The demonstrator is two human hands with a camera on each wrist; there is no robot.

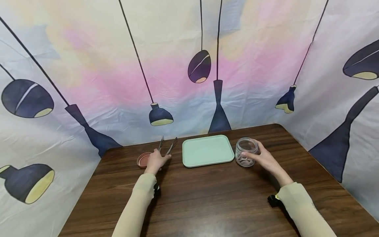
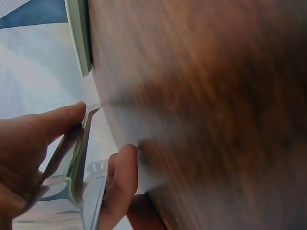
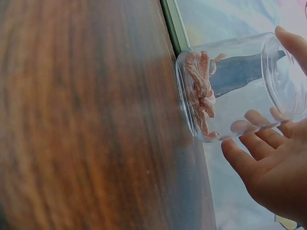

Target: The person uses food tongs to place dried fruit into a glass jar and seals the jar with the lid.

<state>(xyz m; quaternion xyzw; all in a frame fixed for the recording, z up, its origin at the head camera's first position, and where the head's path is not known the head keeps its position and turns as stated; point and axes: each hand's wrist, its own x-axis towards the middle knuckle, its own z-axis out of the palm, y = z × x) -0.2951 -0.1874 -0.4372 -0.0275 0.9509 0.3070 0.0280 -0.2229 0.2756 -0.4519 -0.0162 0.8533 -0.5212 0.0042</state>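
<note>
Two hands: left (image 1: 155, 160) pinches metal tongs (image 1: 167, 146), right (image 1: 266, 159) cups clear round jar (image 1: 245, 152)

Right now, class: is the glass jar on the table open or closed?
Open: the jar has no lid on its mouth, and pinkish strips lie at its bottom.

tongs (image 1: 166, 146): metal, on table | jar (image 1: 245, 152): clear, upright, pinkish bits inside

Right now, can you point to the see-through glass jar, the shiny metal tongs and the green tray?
clear glass jar (image 1: 245, 152), head view, its side wall
metal tongs (image 1: 171, 147), head view, right arm
pale green rectangular tray (image 1: 207, 150), head view, flat middle
</note>
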